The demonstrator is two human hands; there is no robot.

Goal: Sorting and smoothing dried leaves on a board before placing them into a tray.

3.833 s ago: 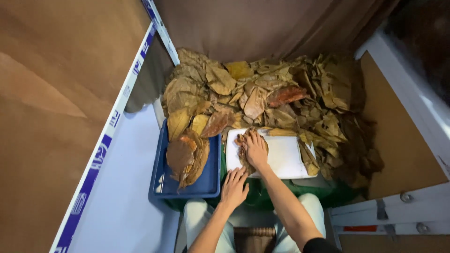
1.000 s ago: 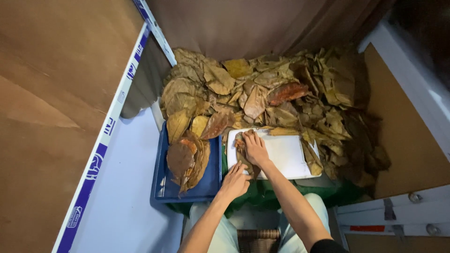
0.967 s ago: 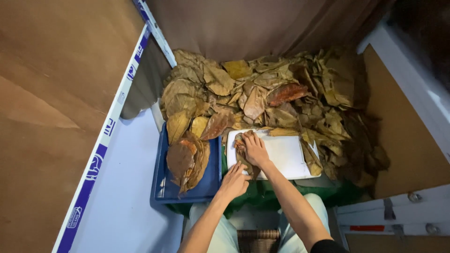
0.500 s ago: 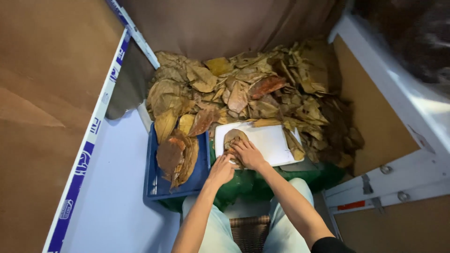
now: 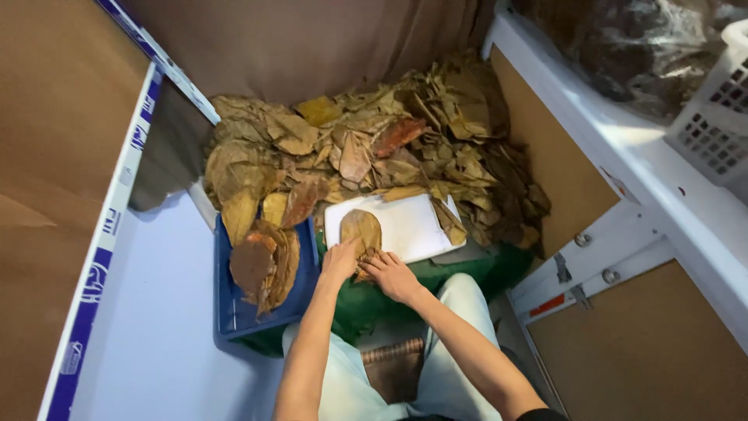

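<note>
A big heap of dry brown leaves (image 5: 374, 156) fills the far end of the space. In front of it lies a white board (image 5: 409, 226) with one flat brown leaf (image 5: 361, 230) on its left part. My left hand (image 5: 340, 260) rests fingers-down on the lower edge of that leaf. My right hand (image 5: 392, 274) lies just right of it, fingers on crumpled leaf pieces at the board's near edge. A blue tray (image 5: 234, 308) to the left holds a stack of flattened leaves (image 5: 263, 261).
Green cloth (image 5: 460, 273) lies under the board. Brown cardboard walls stand left and behind. A white bench with brown panels (image 5: 623, 257) runs along the right, with a white basket (image 5: 717, 125) on top. Pale floor (image 5: 156, 327) lies at the left.
The view has shifted down and left. Both hands have drawn back toward the board's near edge, and a whole flat leaf now lies uncovered on the board.
</note>
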